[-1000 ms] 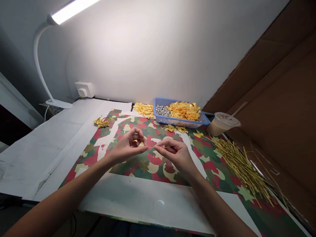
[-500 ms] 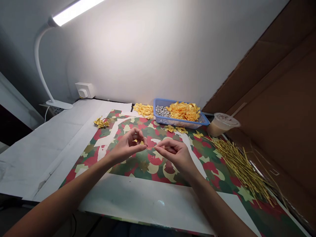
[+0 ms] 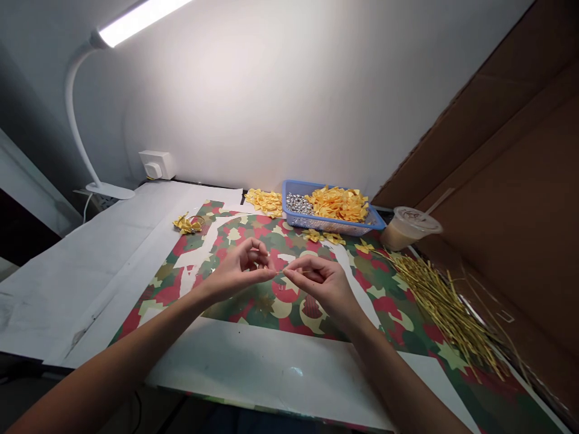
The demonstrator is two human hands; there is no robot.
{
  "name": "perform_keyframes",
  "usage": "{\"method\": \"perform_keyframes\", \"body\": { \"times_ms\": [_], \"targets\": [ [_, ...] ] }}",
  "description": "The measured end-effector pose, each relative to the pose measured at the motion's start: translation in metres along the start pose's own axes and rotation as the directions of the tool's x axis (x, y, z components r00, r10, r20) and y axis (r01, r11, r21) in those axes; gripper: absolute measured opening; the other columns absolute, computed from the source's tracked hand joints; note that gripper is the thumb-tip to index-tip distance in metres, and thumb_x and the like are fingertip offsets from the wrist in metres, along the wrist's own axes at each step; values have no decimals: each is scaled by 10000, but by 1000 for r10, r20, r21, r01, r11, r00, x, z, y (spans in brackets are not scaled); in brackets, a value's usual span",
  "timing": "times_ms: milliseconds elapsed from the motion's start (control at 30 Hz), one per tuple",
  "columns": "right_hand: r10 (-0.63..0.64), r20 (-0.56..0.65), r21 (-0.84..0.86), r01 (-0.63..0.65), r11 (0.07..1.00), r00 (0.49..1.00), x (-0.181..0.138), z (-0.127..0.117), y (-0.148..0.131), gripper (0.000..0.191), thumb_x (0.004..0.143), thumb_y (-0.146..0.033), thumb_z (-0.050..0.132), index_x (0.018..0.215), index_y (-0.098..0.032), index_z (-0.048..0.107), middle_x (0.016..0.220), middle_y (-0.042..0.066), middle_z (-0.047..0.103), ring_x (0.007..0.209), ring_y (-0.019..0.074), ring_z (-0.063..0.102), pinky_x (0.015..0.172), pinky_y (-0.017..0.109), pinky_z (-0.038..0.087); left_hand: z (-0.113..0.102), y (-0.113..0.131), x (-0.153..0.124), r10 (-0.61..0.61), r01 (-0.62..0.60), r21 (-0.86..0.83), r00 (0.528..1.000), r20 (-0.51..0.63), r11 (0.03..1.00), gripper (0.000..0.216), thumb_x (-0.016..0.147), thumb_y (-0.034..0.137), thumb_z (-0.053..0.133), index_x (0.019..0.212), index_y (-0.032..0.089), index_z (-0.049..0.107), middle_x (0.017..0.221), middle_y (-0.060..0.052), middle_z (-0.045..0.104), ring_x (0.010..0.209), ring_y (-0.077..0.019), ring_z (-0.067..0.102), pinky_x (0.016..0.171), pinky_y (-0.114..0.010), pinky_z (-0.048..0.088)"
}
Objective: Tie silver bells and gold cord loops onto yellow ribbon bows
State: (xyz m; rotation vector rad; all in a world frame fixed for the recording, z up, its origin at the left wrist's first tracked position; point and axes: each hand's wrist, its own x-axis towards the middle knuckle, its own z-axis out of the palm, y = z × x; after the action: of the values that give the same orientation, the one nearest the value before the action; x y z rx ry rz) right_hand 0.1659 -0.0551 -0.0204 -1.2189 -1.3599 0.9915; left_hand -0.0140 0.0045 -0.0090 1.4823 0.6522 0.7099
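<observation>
Over the middle of the patterned paper my two hands meet, fingertips almost touching. My right hand (image 3: 323, 283) pinches a thin gold strand (image 3: 307, 272) between thumb and forefinger. The thumb and forefinger of my left hand (image 3: 244, 268) are closed at the strand's other end, with the remaining fingers curled behind. Whatever else lies inside the left hand is hidden. Beyond the hands, a blue basket (image 3: 332, 228) holds yellow ribbon bows (image 3: 339, 204) and silver beads (image 3: 298, 204). A few loose yellow bows (image 3: 333, 238) lie before it.
More yellow bows (image 3: 265, 202) are heaped left of the basket. A ring with a yellow bow (image 3: 187, 223) lies at left. At right are a lidded drink cup (image 3: 407, 230), a bundle of gold stems (image 3: 443, 310) and cardboard (image 3: 511, 157). A lamp (image 3: 75, 114) stands far left.
My left hand has moved slightly right and its fingertips have closed near the right ones. A bit of yellow seen between the left fingers no longer shows. The right hand has barely moved.
</observation>
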Motion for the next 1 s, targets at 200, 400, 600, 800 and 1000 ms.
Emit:
{"method": "perform_keyframes", "body": {
  "times_ms": [200, 400, 600, 800, 1000],
  "targets": [
    [-10, -1, 16, 10, 1000, 1000, -1, 0, 1, 284, 700, -459, 687, 704, -176, 663, 487, -95, 199, 462, 73, 202, 451, 239, 231, 4, 2, 1, -59, 58, -75, 998, -15, 995, 381, 636, 242, 788, 815, 182, 458, 670, 35, 598, 611, -88, 515, 576, -233, 374],
    [-44, -8, 37, 44, 998, 999, 0, 0, 2, 242, 715, -423, 685, 722, -183, 661, 494, -100, 183, 462, 75, 207, 465, 243, 248, 4, 2, 3, -70, 63, -127, 996, -48, 990, 392, 592, 213, 802, 786, 177, 464, 661, 38, 594, 598, -80, 495, 582, -231, 382],
    [-45, 8, -34, 45, 998, 999, -1, 1, 3, 238, 746, -421, 655, 751, -182, 654, 503, -97, 190, 460, 79, 208, 452, 242, 228, 4, 5, 2, -66, 55, -160, 996, -64, 986, 381, 601, 212, 798, 779, 184, 463, 661, 40, 585, 619, -92, 523, 587, -236, 393],
    [-199, 4, -118, 198, 973, 980, -2, 3, 3, 118, 767, -315, 651, 828, -216, 668, 683, -15, 502, 615, 124, 452, 579, 261, 389, 5, 1, 1, -22, 16, -98, 998, -56, 995, 374, 625, 249, 797, 794, 183, 470, 689, 28, 593, 609, -88, 514, 577, -236, 400],
    [-214, 58, -145, 221, 965, 975, -2, 4, 2, 90, 803, -294, 619, 758, -219, 637, 833, 40, 600, 784, 176, 563, 650, 291, 441, 6, -1, 0, -23, 20, -86, 999, -29, 996, 370, 644, 257, 790, 795, 184, 460, 684, 33, 581, 618, -93, 529, 592, -243, 409]
  ]
}}
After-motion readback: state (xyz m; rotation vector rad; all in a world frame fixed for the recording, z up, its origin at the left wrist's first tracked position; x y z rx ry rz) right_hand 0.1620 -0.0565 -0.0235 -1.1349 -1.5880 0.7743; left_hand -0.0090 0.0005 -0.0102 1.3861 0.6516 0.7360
